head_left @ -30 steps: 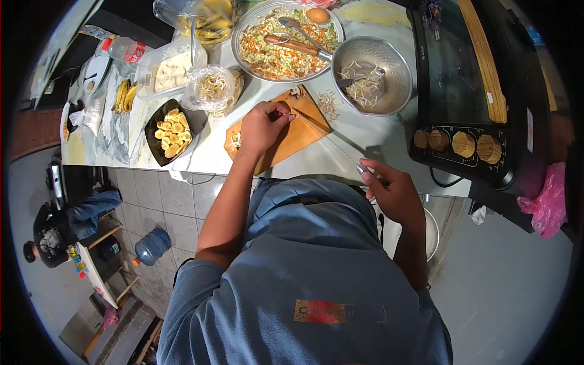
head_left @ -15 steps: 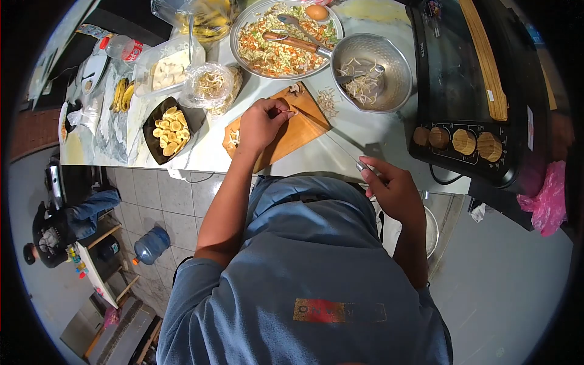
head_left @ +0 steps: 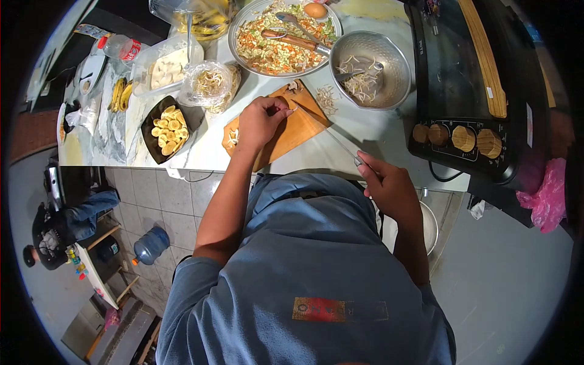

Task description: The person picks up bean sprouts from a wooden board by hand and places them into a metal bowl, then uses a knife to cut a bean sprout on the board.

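Note:
My left hand [head_left: 261,121] is over the wooden cutting board [head_left: 296,126], thumb and fingertips pinched around a tiny pale bit too small to name. In my right hand [head_left: 391,185] is a knife [head_left: 342,146]; its blade slants up and left across the board towards my left fingertips. Pale chopped pieces [head_left: 233,137] lie at the board's left end, and a small brownish piece [head_left: 294,86] sits at its far corner. Loose bean sprouts [head_left: 326,100] rest on the counter just right of the board.
Behind the board stand a tray of chopped vegetables [head_left: 255,52] with an egg [head_left: 315,10], and a metal pot [head_left: 398,73] holding sprouts. To the left are a bag of sprouts [head_left: 210,85], a dark bowl of sliced bananas [head_left: 150,144] and a plastic tub [head_left: 146,73]. A black oven [head_left: 462,131] flanks the right.
The knife has come up and left, its blade now reaching over the board closer to my left fingertips. My left hand keeps its pinch in nearly the same spot.

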`<state>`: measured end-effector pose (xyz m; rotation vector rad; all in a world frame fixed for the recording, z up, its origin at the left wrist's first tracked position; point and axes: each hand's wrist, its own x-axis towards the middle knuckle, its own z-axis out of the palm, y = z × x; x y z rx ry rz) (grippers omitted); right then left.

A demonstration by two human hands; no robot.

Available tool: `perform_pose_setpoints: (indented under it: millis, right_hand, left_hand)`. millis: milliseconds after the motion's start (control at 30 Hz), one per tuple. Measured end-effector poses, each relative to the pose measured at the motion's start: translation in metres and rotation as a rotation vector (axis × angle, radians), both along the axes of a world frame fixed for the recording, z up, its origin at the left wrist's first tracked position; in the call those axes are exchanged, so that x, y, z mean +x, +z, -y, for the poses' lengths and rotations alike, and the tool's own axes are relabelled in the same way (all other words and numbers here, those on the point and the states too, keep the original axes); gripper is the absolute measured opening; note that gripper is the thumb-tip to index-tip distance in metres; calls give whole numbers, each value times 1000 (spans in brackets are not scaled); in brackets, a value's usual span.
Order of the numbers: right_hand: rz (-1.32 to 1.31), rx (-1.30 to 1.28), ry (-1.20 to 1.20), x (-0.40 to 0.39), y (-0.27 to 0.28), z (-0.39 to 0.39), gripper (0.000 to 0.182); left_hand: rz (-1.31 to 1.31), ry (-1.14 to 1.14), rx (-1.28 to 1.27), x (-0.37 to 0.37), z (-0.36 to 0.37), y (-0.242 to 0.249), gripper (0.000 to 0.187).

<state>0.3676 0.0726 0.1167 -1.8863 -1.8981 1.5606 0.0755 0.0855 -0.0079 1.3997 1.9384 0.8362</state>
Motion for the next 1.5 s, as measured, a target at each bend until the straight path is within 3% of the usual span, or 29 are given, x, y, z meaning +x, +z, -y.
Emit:
perform_pose_setpoints:
  millis: [500,733,1033,1267,1500]
  right_hand:
    - [37,-63,3,4,5,0,39]
    - [45,-41,25,12,8,3,38]
    - [52,27,-123,16,11,9,40]
    - [33,30,-189,39,9,17,40]
    - [-45,-6,-265,56,3,36,40]
  left_hand:
    - [-113,-141,78,-2,-5,3,11]
    - [-45,-165,55,-7,-9,7,13]
    - [71,-172,37,-13,-5,10,18]
    - [271,-235,92,12,-47,37,19]
    - [167,-361,225,58,-103,45,23]
